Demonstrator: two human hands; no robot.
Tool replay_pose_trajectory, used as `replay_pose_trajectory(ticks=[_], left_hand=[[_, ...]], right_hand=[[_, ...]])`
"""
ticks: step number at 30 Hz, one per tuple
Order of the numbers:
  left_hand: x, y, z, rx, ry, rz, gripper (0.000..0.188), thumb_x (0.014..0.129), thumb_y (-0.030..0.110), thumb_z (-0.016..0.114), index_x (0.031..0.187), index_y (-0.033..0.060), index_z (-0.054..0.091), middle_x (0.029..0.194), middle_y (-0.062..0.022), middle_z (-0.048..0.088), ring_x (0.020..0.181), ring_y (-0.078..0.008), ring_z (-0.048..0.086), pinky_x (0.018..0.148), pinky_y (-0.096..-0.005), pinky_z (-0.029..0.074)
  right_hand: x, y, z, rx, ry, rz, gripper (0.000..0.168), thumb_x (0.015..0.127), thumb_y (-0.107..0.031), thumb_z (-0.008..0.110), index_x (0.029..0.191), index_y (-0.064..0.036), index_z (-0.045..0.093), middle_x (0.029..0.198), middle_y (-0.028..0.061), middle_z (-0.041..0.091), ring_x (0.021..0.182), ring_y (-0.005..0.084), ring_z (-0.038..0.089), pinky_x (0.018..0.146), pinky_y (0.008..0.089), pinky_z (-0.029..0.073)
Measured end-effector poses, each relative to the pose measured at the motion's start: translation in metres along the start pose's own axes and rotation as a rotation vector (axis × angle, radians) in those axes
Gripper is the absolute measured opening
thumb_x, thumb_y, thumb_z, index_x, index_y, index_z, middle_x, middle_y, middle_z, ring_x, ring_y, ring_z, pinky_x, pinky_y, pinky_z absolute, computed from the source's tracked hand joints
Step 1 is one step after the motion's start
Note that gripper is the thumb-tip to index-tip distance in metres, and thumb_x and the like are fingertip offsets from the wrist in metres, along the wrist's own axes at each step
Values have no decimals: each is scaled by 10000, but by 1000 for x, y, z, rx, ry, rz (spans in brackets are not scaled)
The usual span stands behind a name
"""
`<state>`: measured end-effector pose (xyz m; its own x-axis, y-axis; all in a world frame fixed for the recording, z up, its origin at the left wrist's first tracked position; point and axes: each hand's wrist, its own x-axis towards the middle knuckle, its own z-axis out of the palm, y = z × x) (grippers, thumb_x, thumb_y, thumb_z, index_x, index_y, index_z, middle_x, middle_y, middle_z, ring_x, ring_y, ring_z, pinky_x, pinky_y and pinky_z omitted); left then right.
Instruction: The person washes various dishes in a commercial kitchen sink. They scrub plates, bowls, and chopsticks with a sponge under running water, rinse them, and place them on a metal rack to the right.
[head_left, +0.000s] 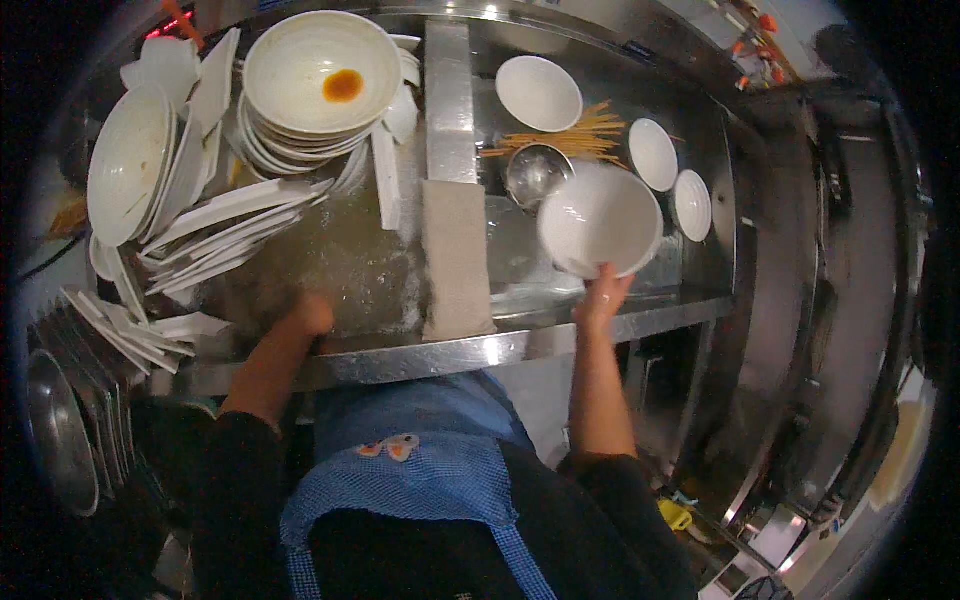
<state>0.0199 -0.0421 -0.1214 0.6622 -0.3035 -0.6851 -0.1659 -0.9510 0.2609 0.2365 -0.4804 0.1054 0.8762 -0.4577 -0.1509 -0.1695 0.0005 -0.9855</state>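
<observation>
My right hand (602, 295) grips the near rim of a large white bowl (600, 221) over the right basin of a steel sink. Murky water (360, 262) fills the left basin. My left hand (313, 311) is down in it near the front edge, its fingers hidden, so what it holds cannot be made out. Left of that hand, white rectangular plates (232, 232) lean in a slanted stack. Just beyond the held bowl are a steel bowl (537, 176) and a loose bundle of chopsticks (574, 136).
A folded beige cloth (456, 259) lies over the steel divider (450, 97). Stacked bowls rise at the back left, the top bowl (322, 67) holding some brown liquid. More white bowls (538, 94) sit in the right basin. Steel trays (64, 435) stand at far left.
</observation>
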Motion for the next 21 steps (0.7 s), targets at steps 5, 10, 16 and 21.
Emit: replay_pose_trajectory(ticks=[5, 10, 16, 21], left_hand=[[7, 13, -27, -45, -51, -27, 387, 802, 185, 537, 1174, 81, 571, 1254, -150, 547, 1214, -304, 480, 1011, -465, 373], [8, 9, -35, -86, -73, -29, 356, 809, 183, 532, 1147, 77, 573, 1234, -149, 553, 1193, -304, 492, 999, -466, 379], [15, 10, -45, -118, -94, 9, 319, 818, 179, 525, 1114, 73, 577, 1209, -149, 560, 1168, -304, 507, 986, -468, 386], [8, 14, -59, -134, -105, 57, 289, 825, 176, 520, 1087, 69, 580, 1188, -148, 566, 1148, -304, 520, 974, -469, 393]], right_hand=[[90, 58, -56, 365, 141, 485, 459, 919, -171, 487, 1256, 104, 339, 1156, 243, 498, 906, 373, 602, 793, 481, 572], [37, 66, 7, 271, -147, 359, 299, 940, -204, 561, 1107, 37, 508, 926, 158, 605, 863, 267, 642, 763, 342, 551], [-23, -28, 219, -204, -786, -77, 532, 918, -240, 600, 1345, 22, 422, 1312, 148, 505, 1154, 210, 522, 972, 320, 424], [-12, -32, 326, -498, -711, -264, 857, 826, -466, 663, 1408, 47, 300, 1381, 241, 415, 1213, 280, 469, 1000, 338, 377]])
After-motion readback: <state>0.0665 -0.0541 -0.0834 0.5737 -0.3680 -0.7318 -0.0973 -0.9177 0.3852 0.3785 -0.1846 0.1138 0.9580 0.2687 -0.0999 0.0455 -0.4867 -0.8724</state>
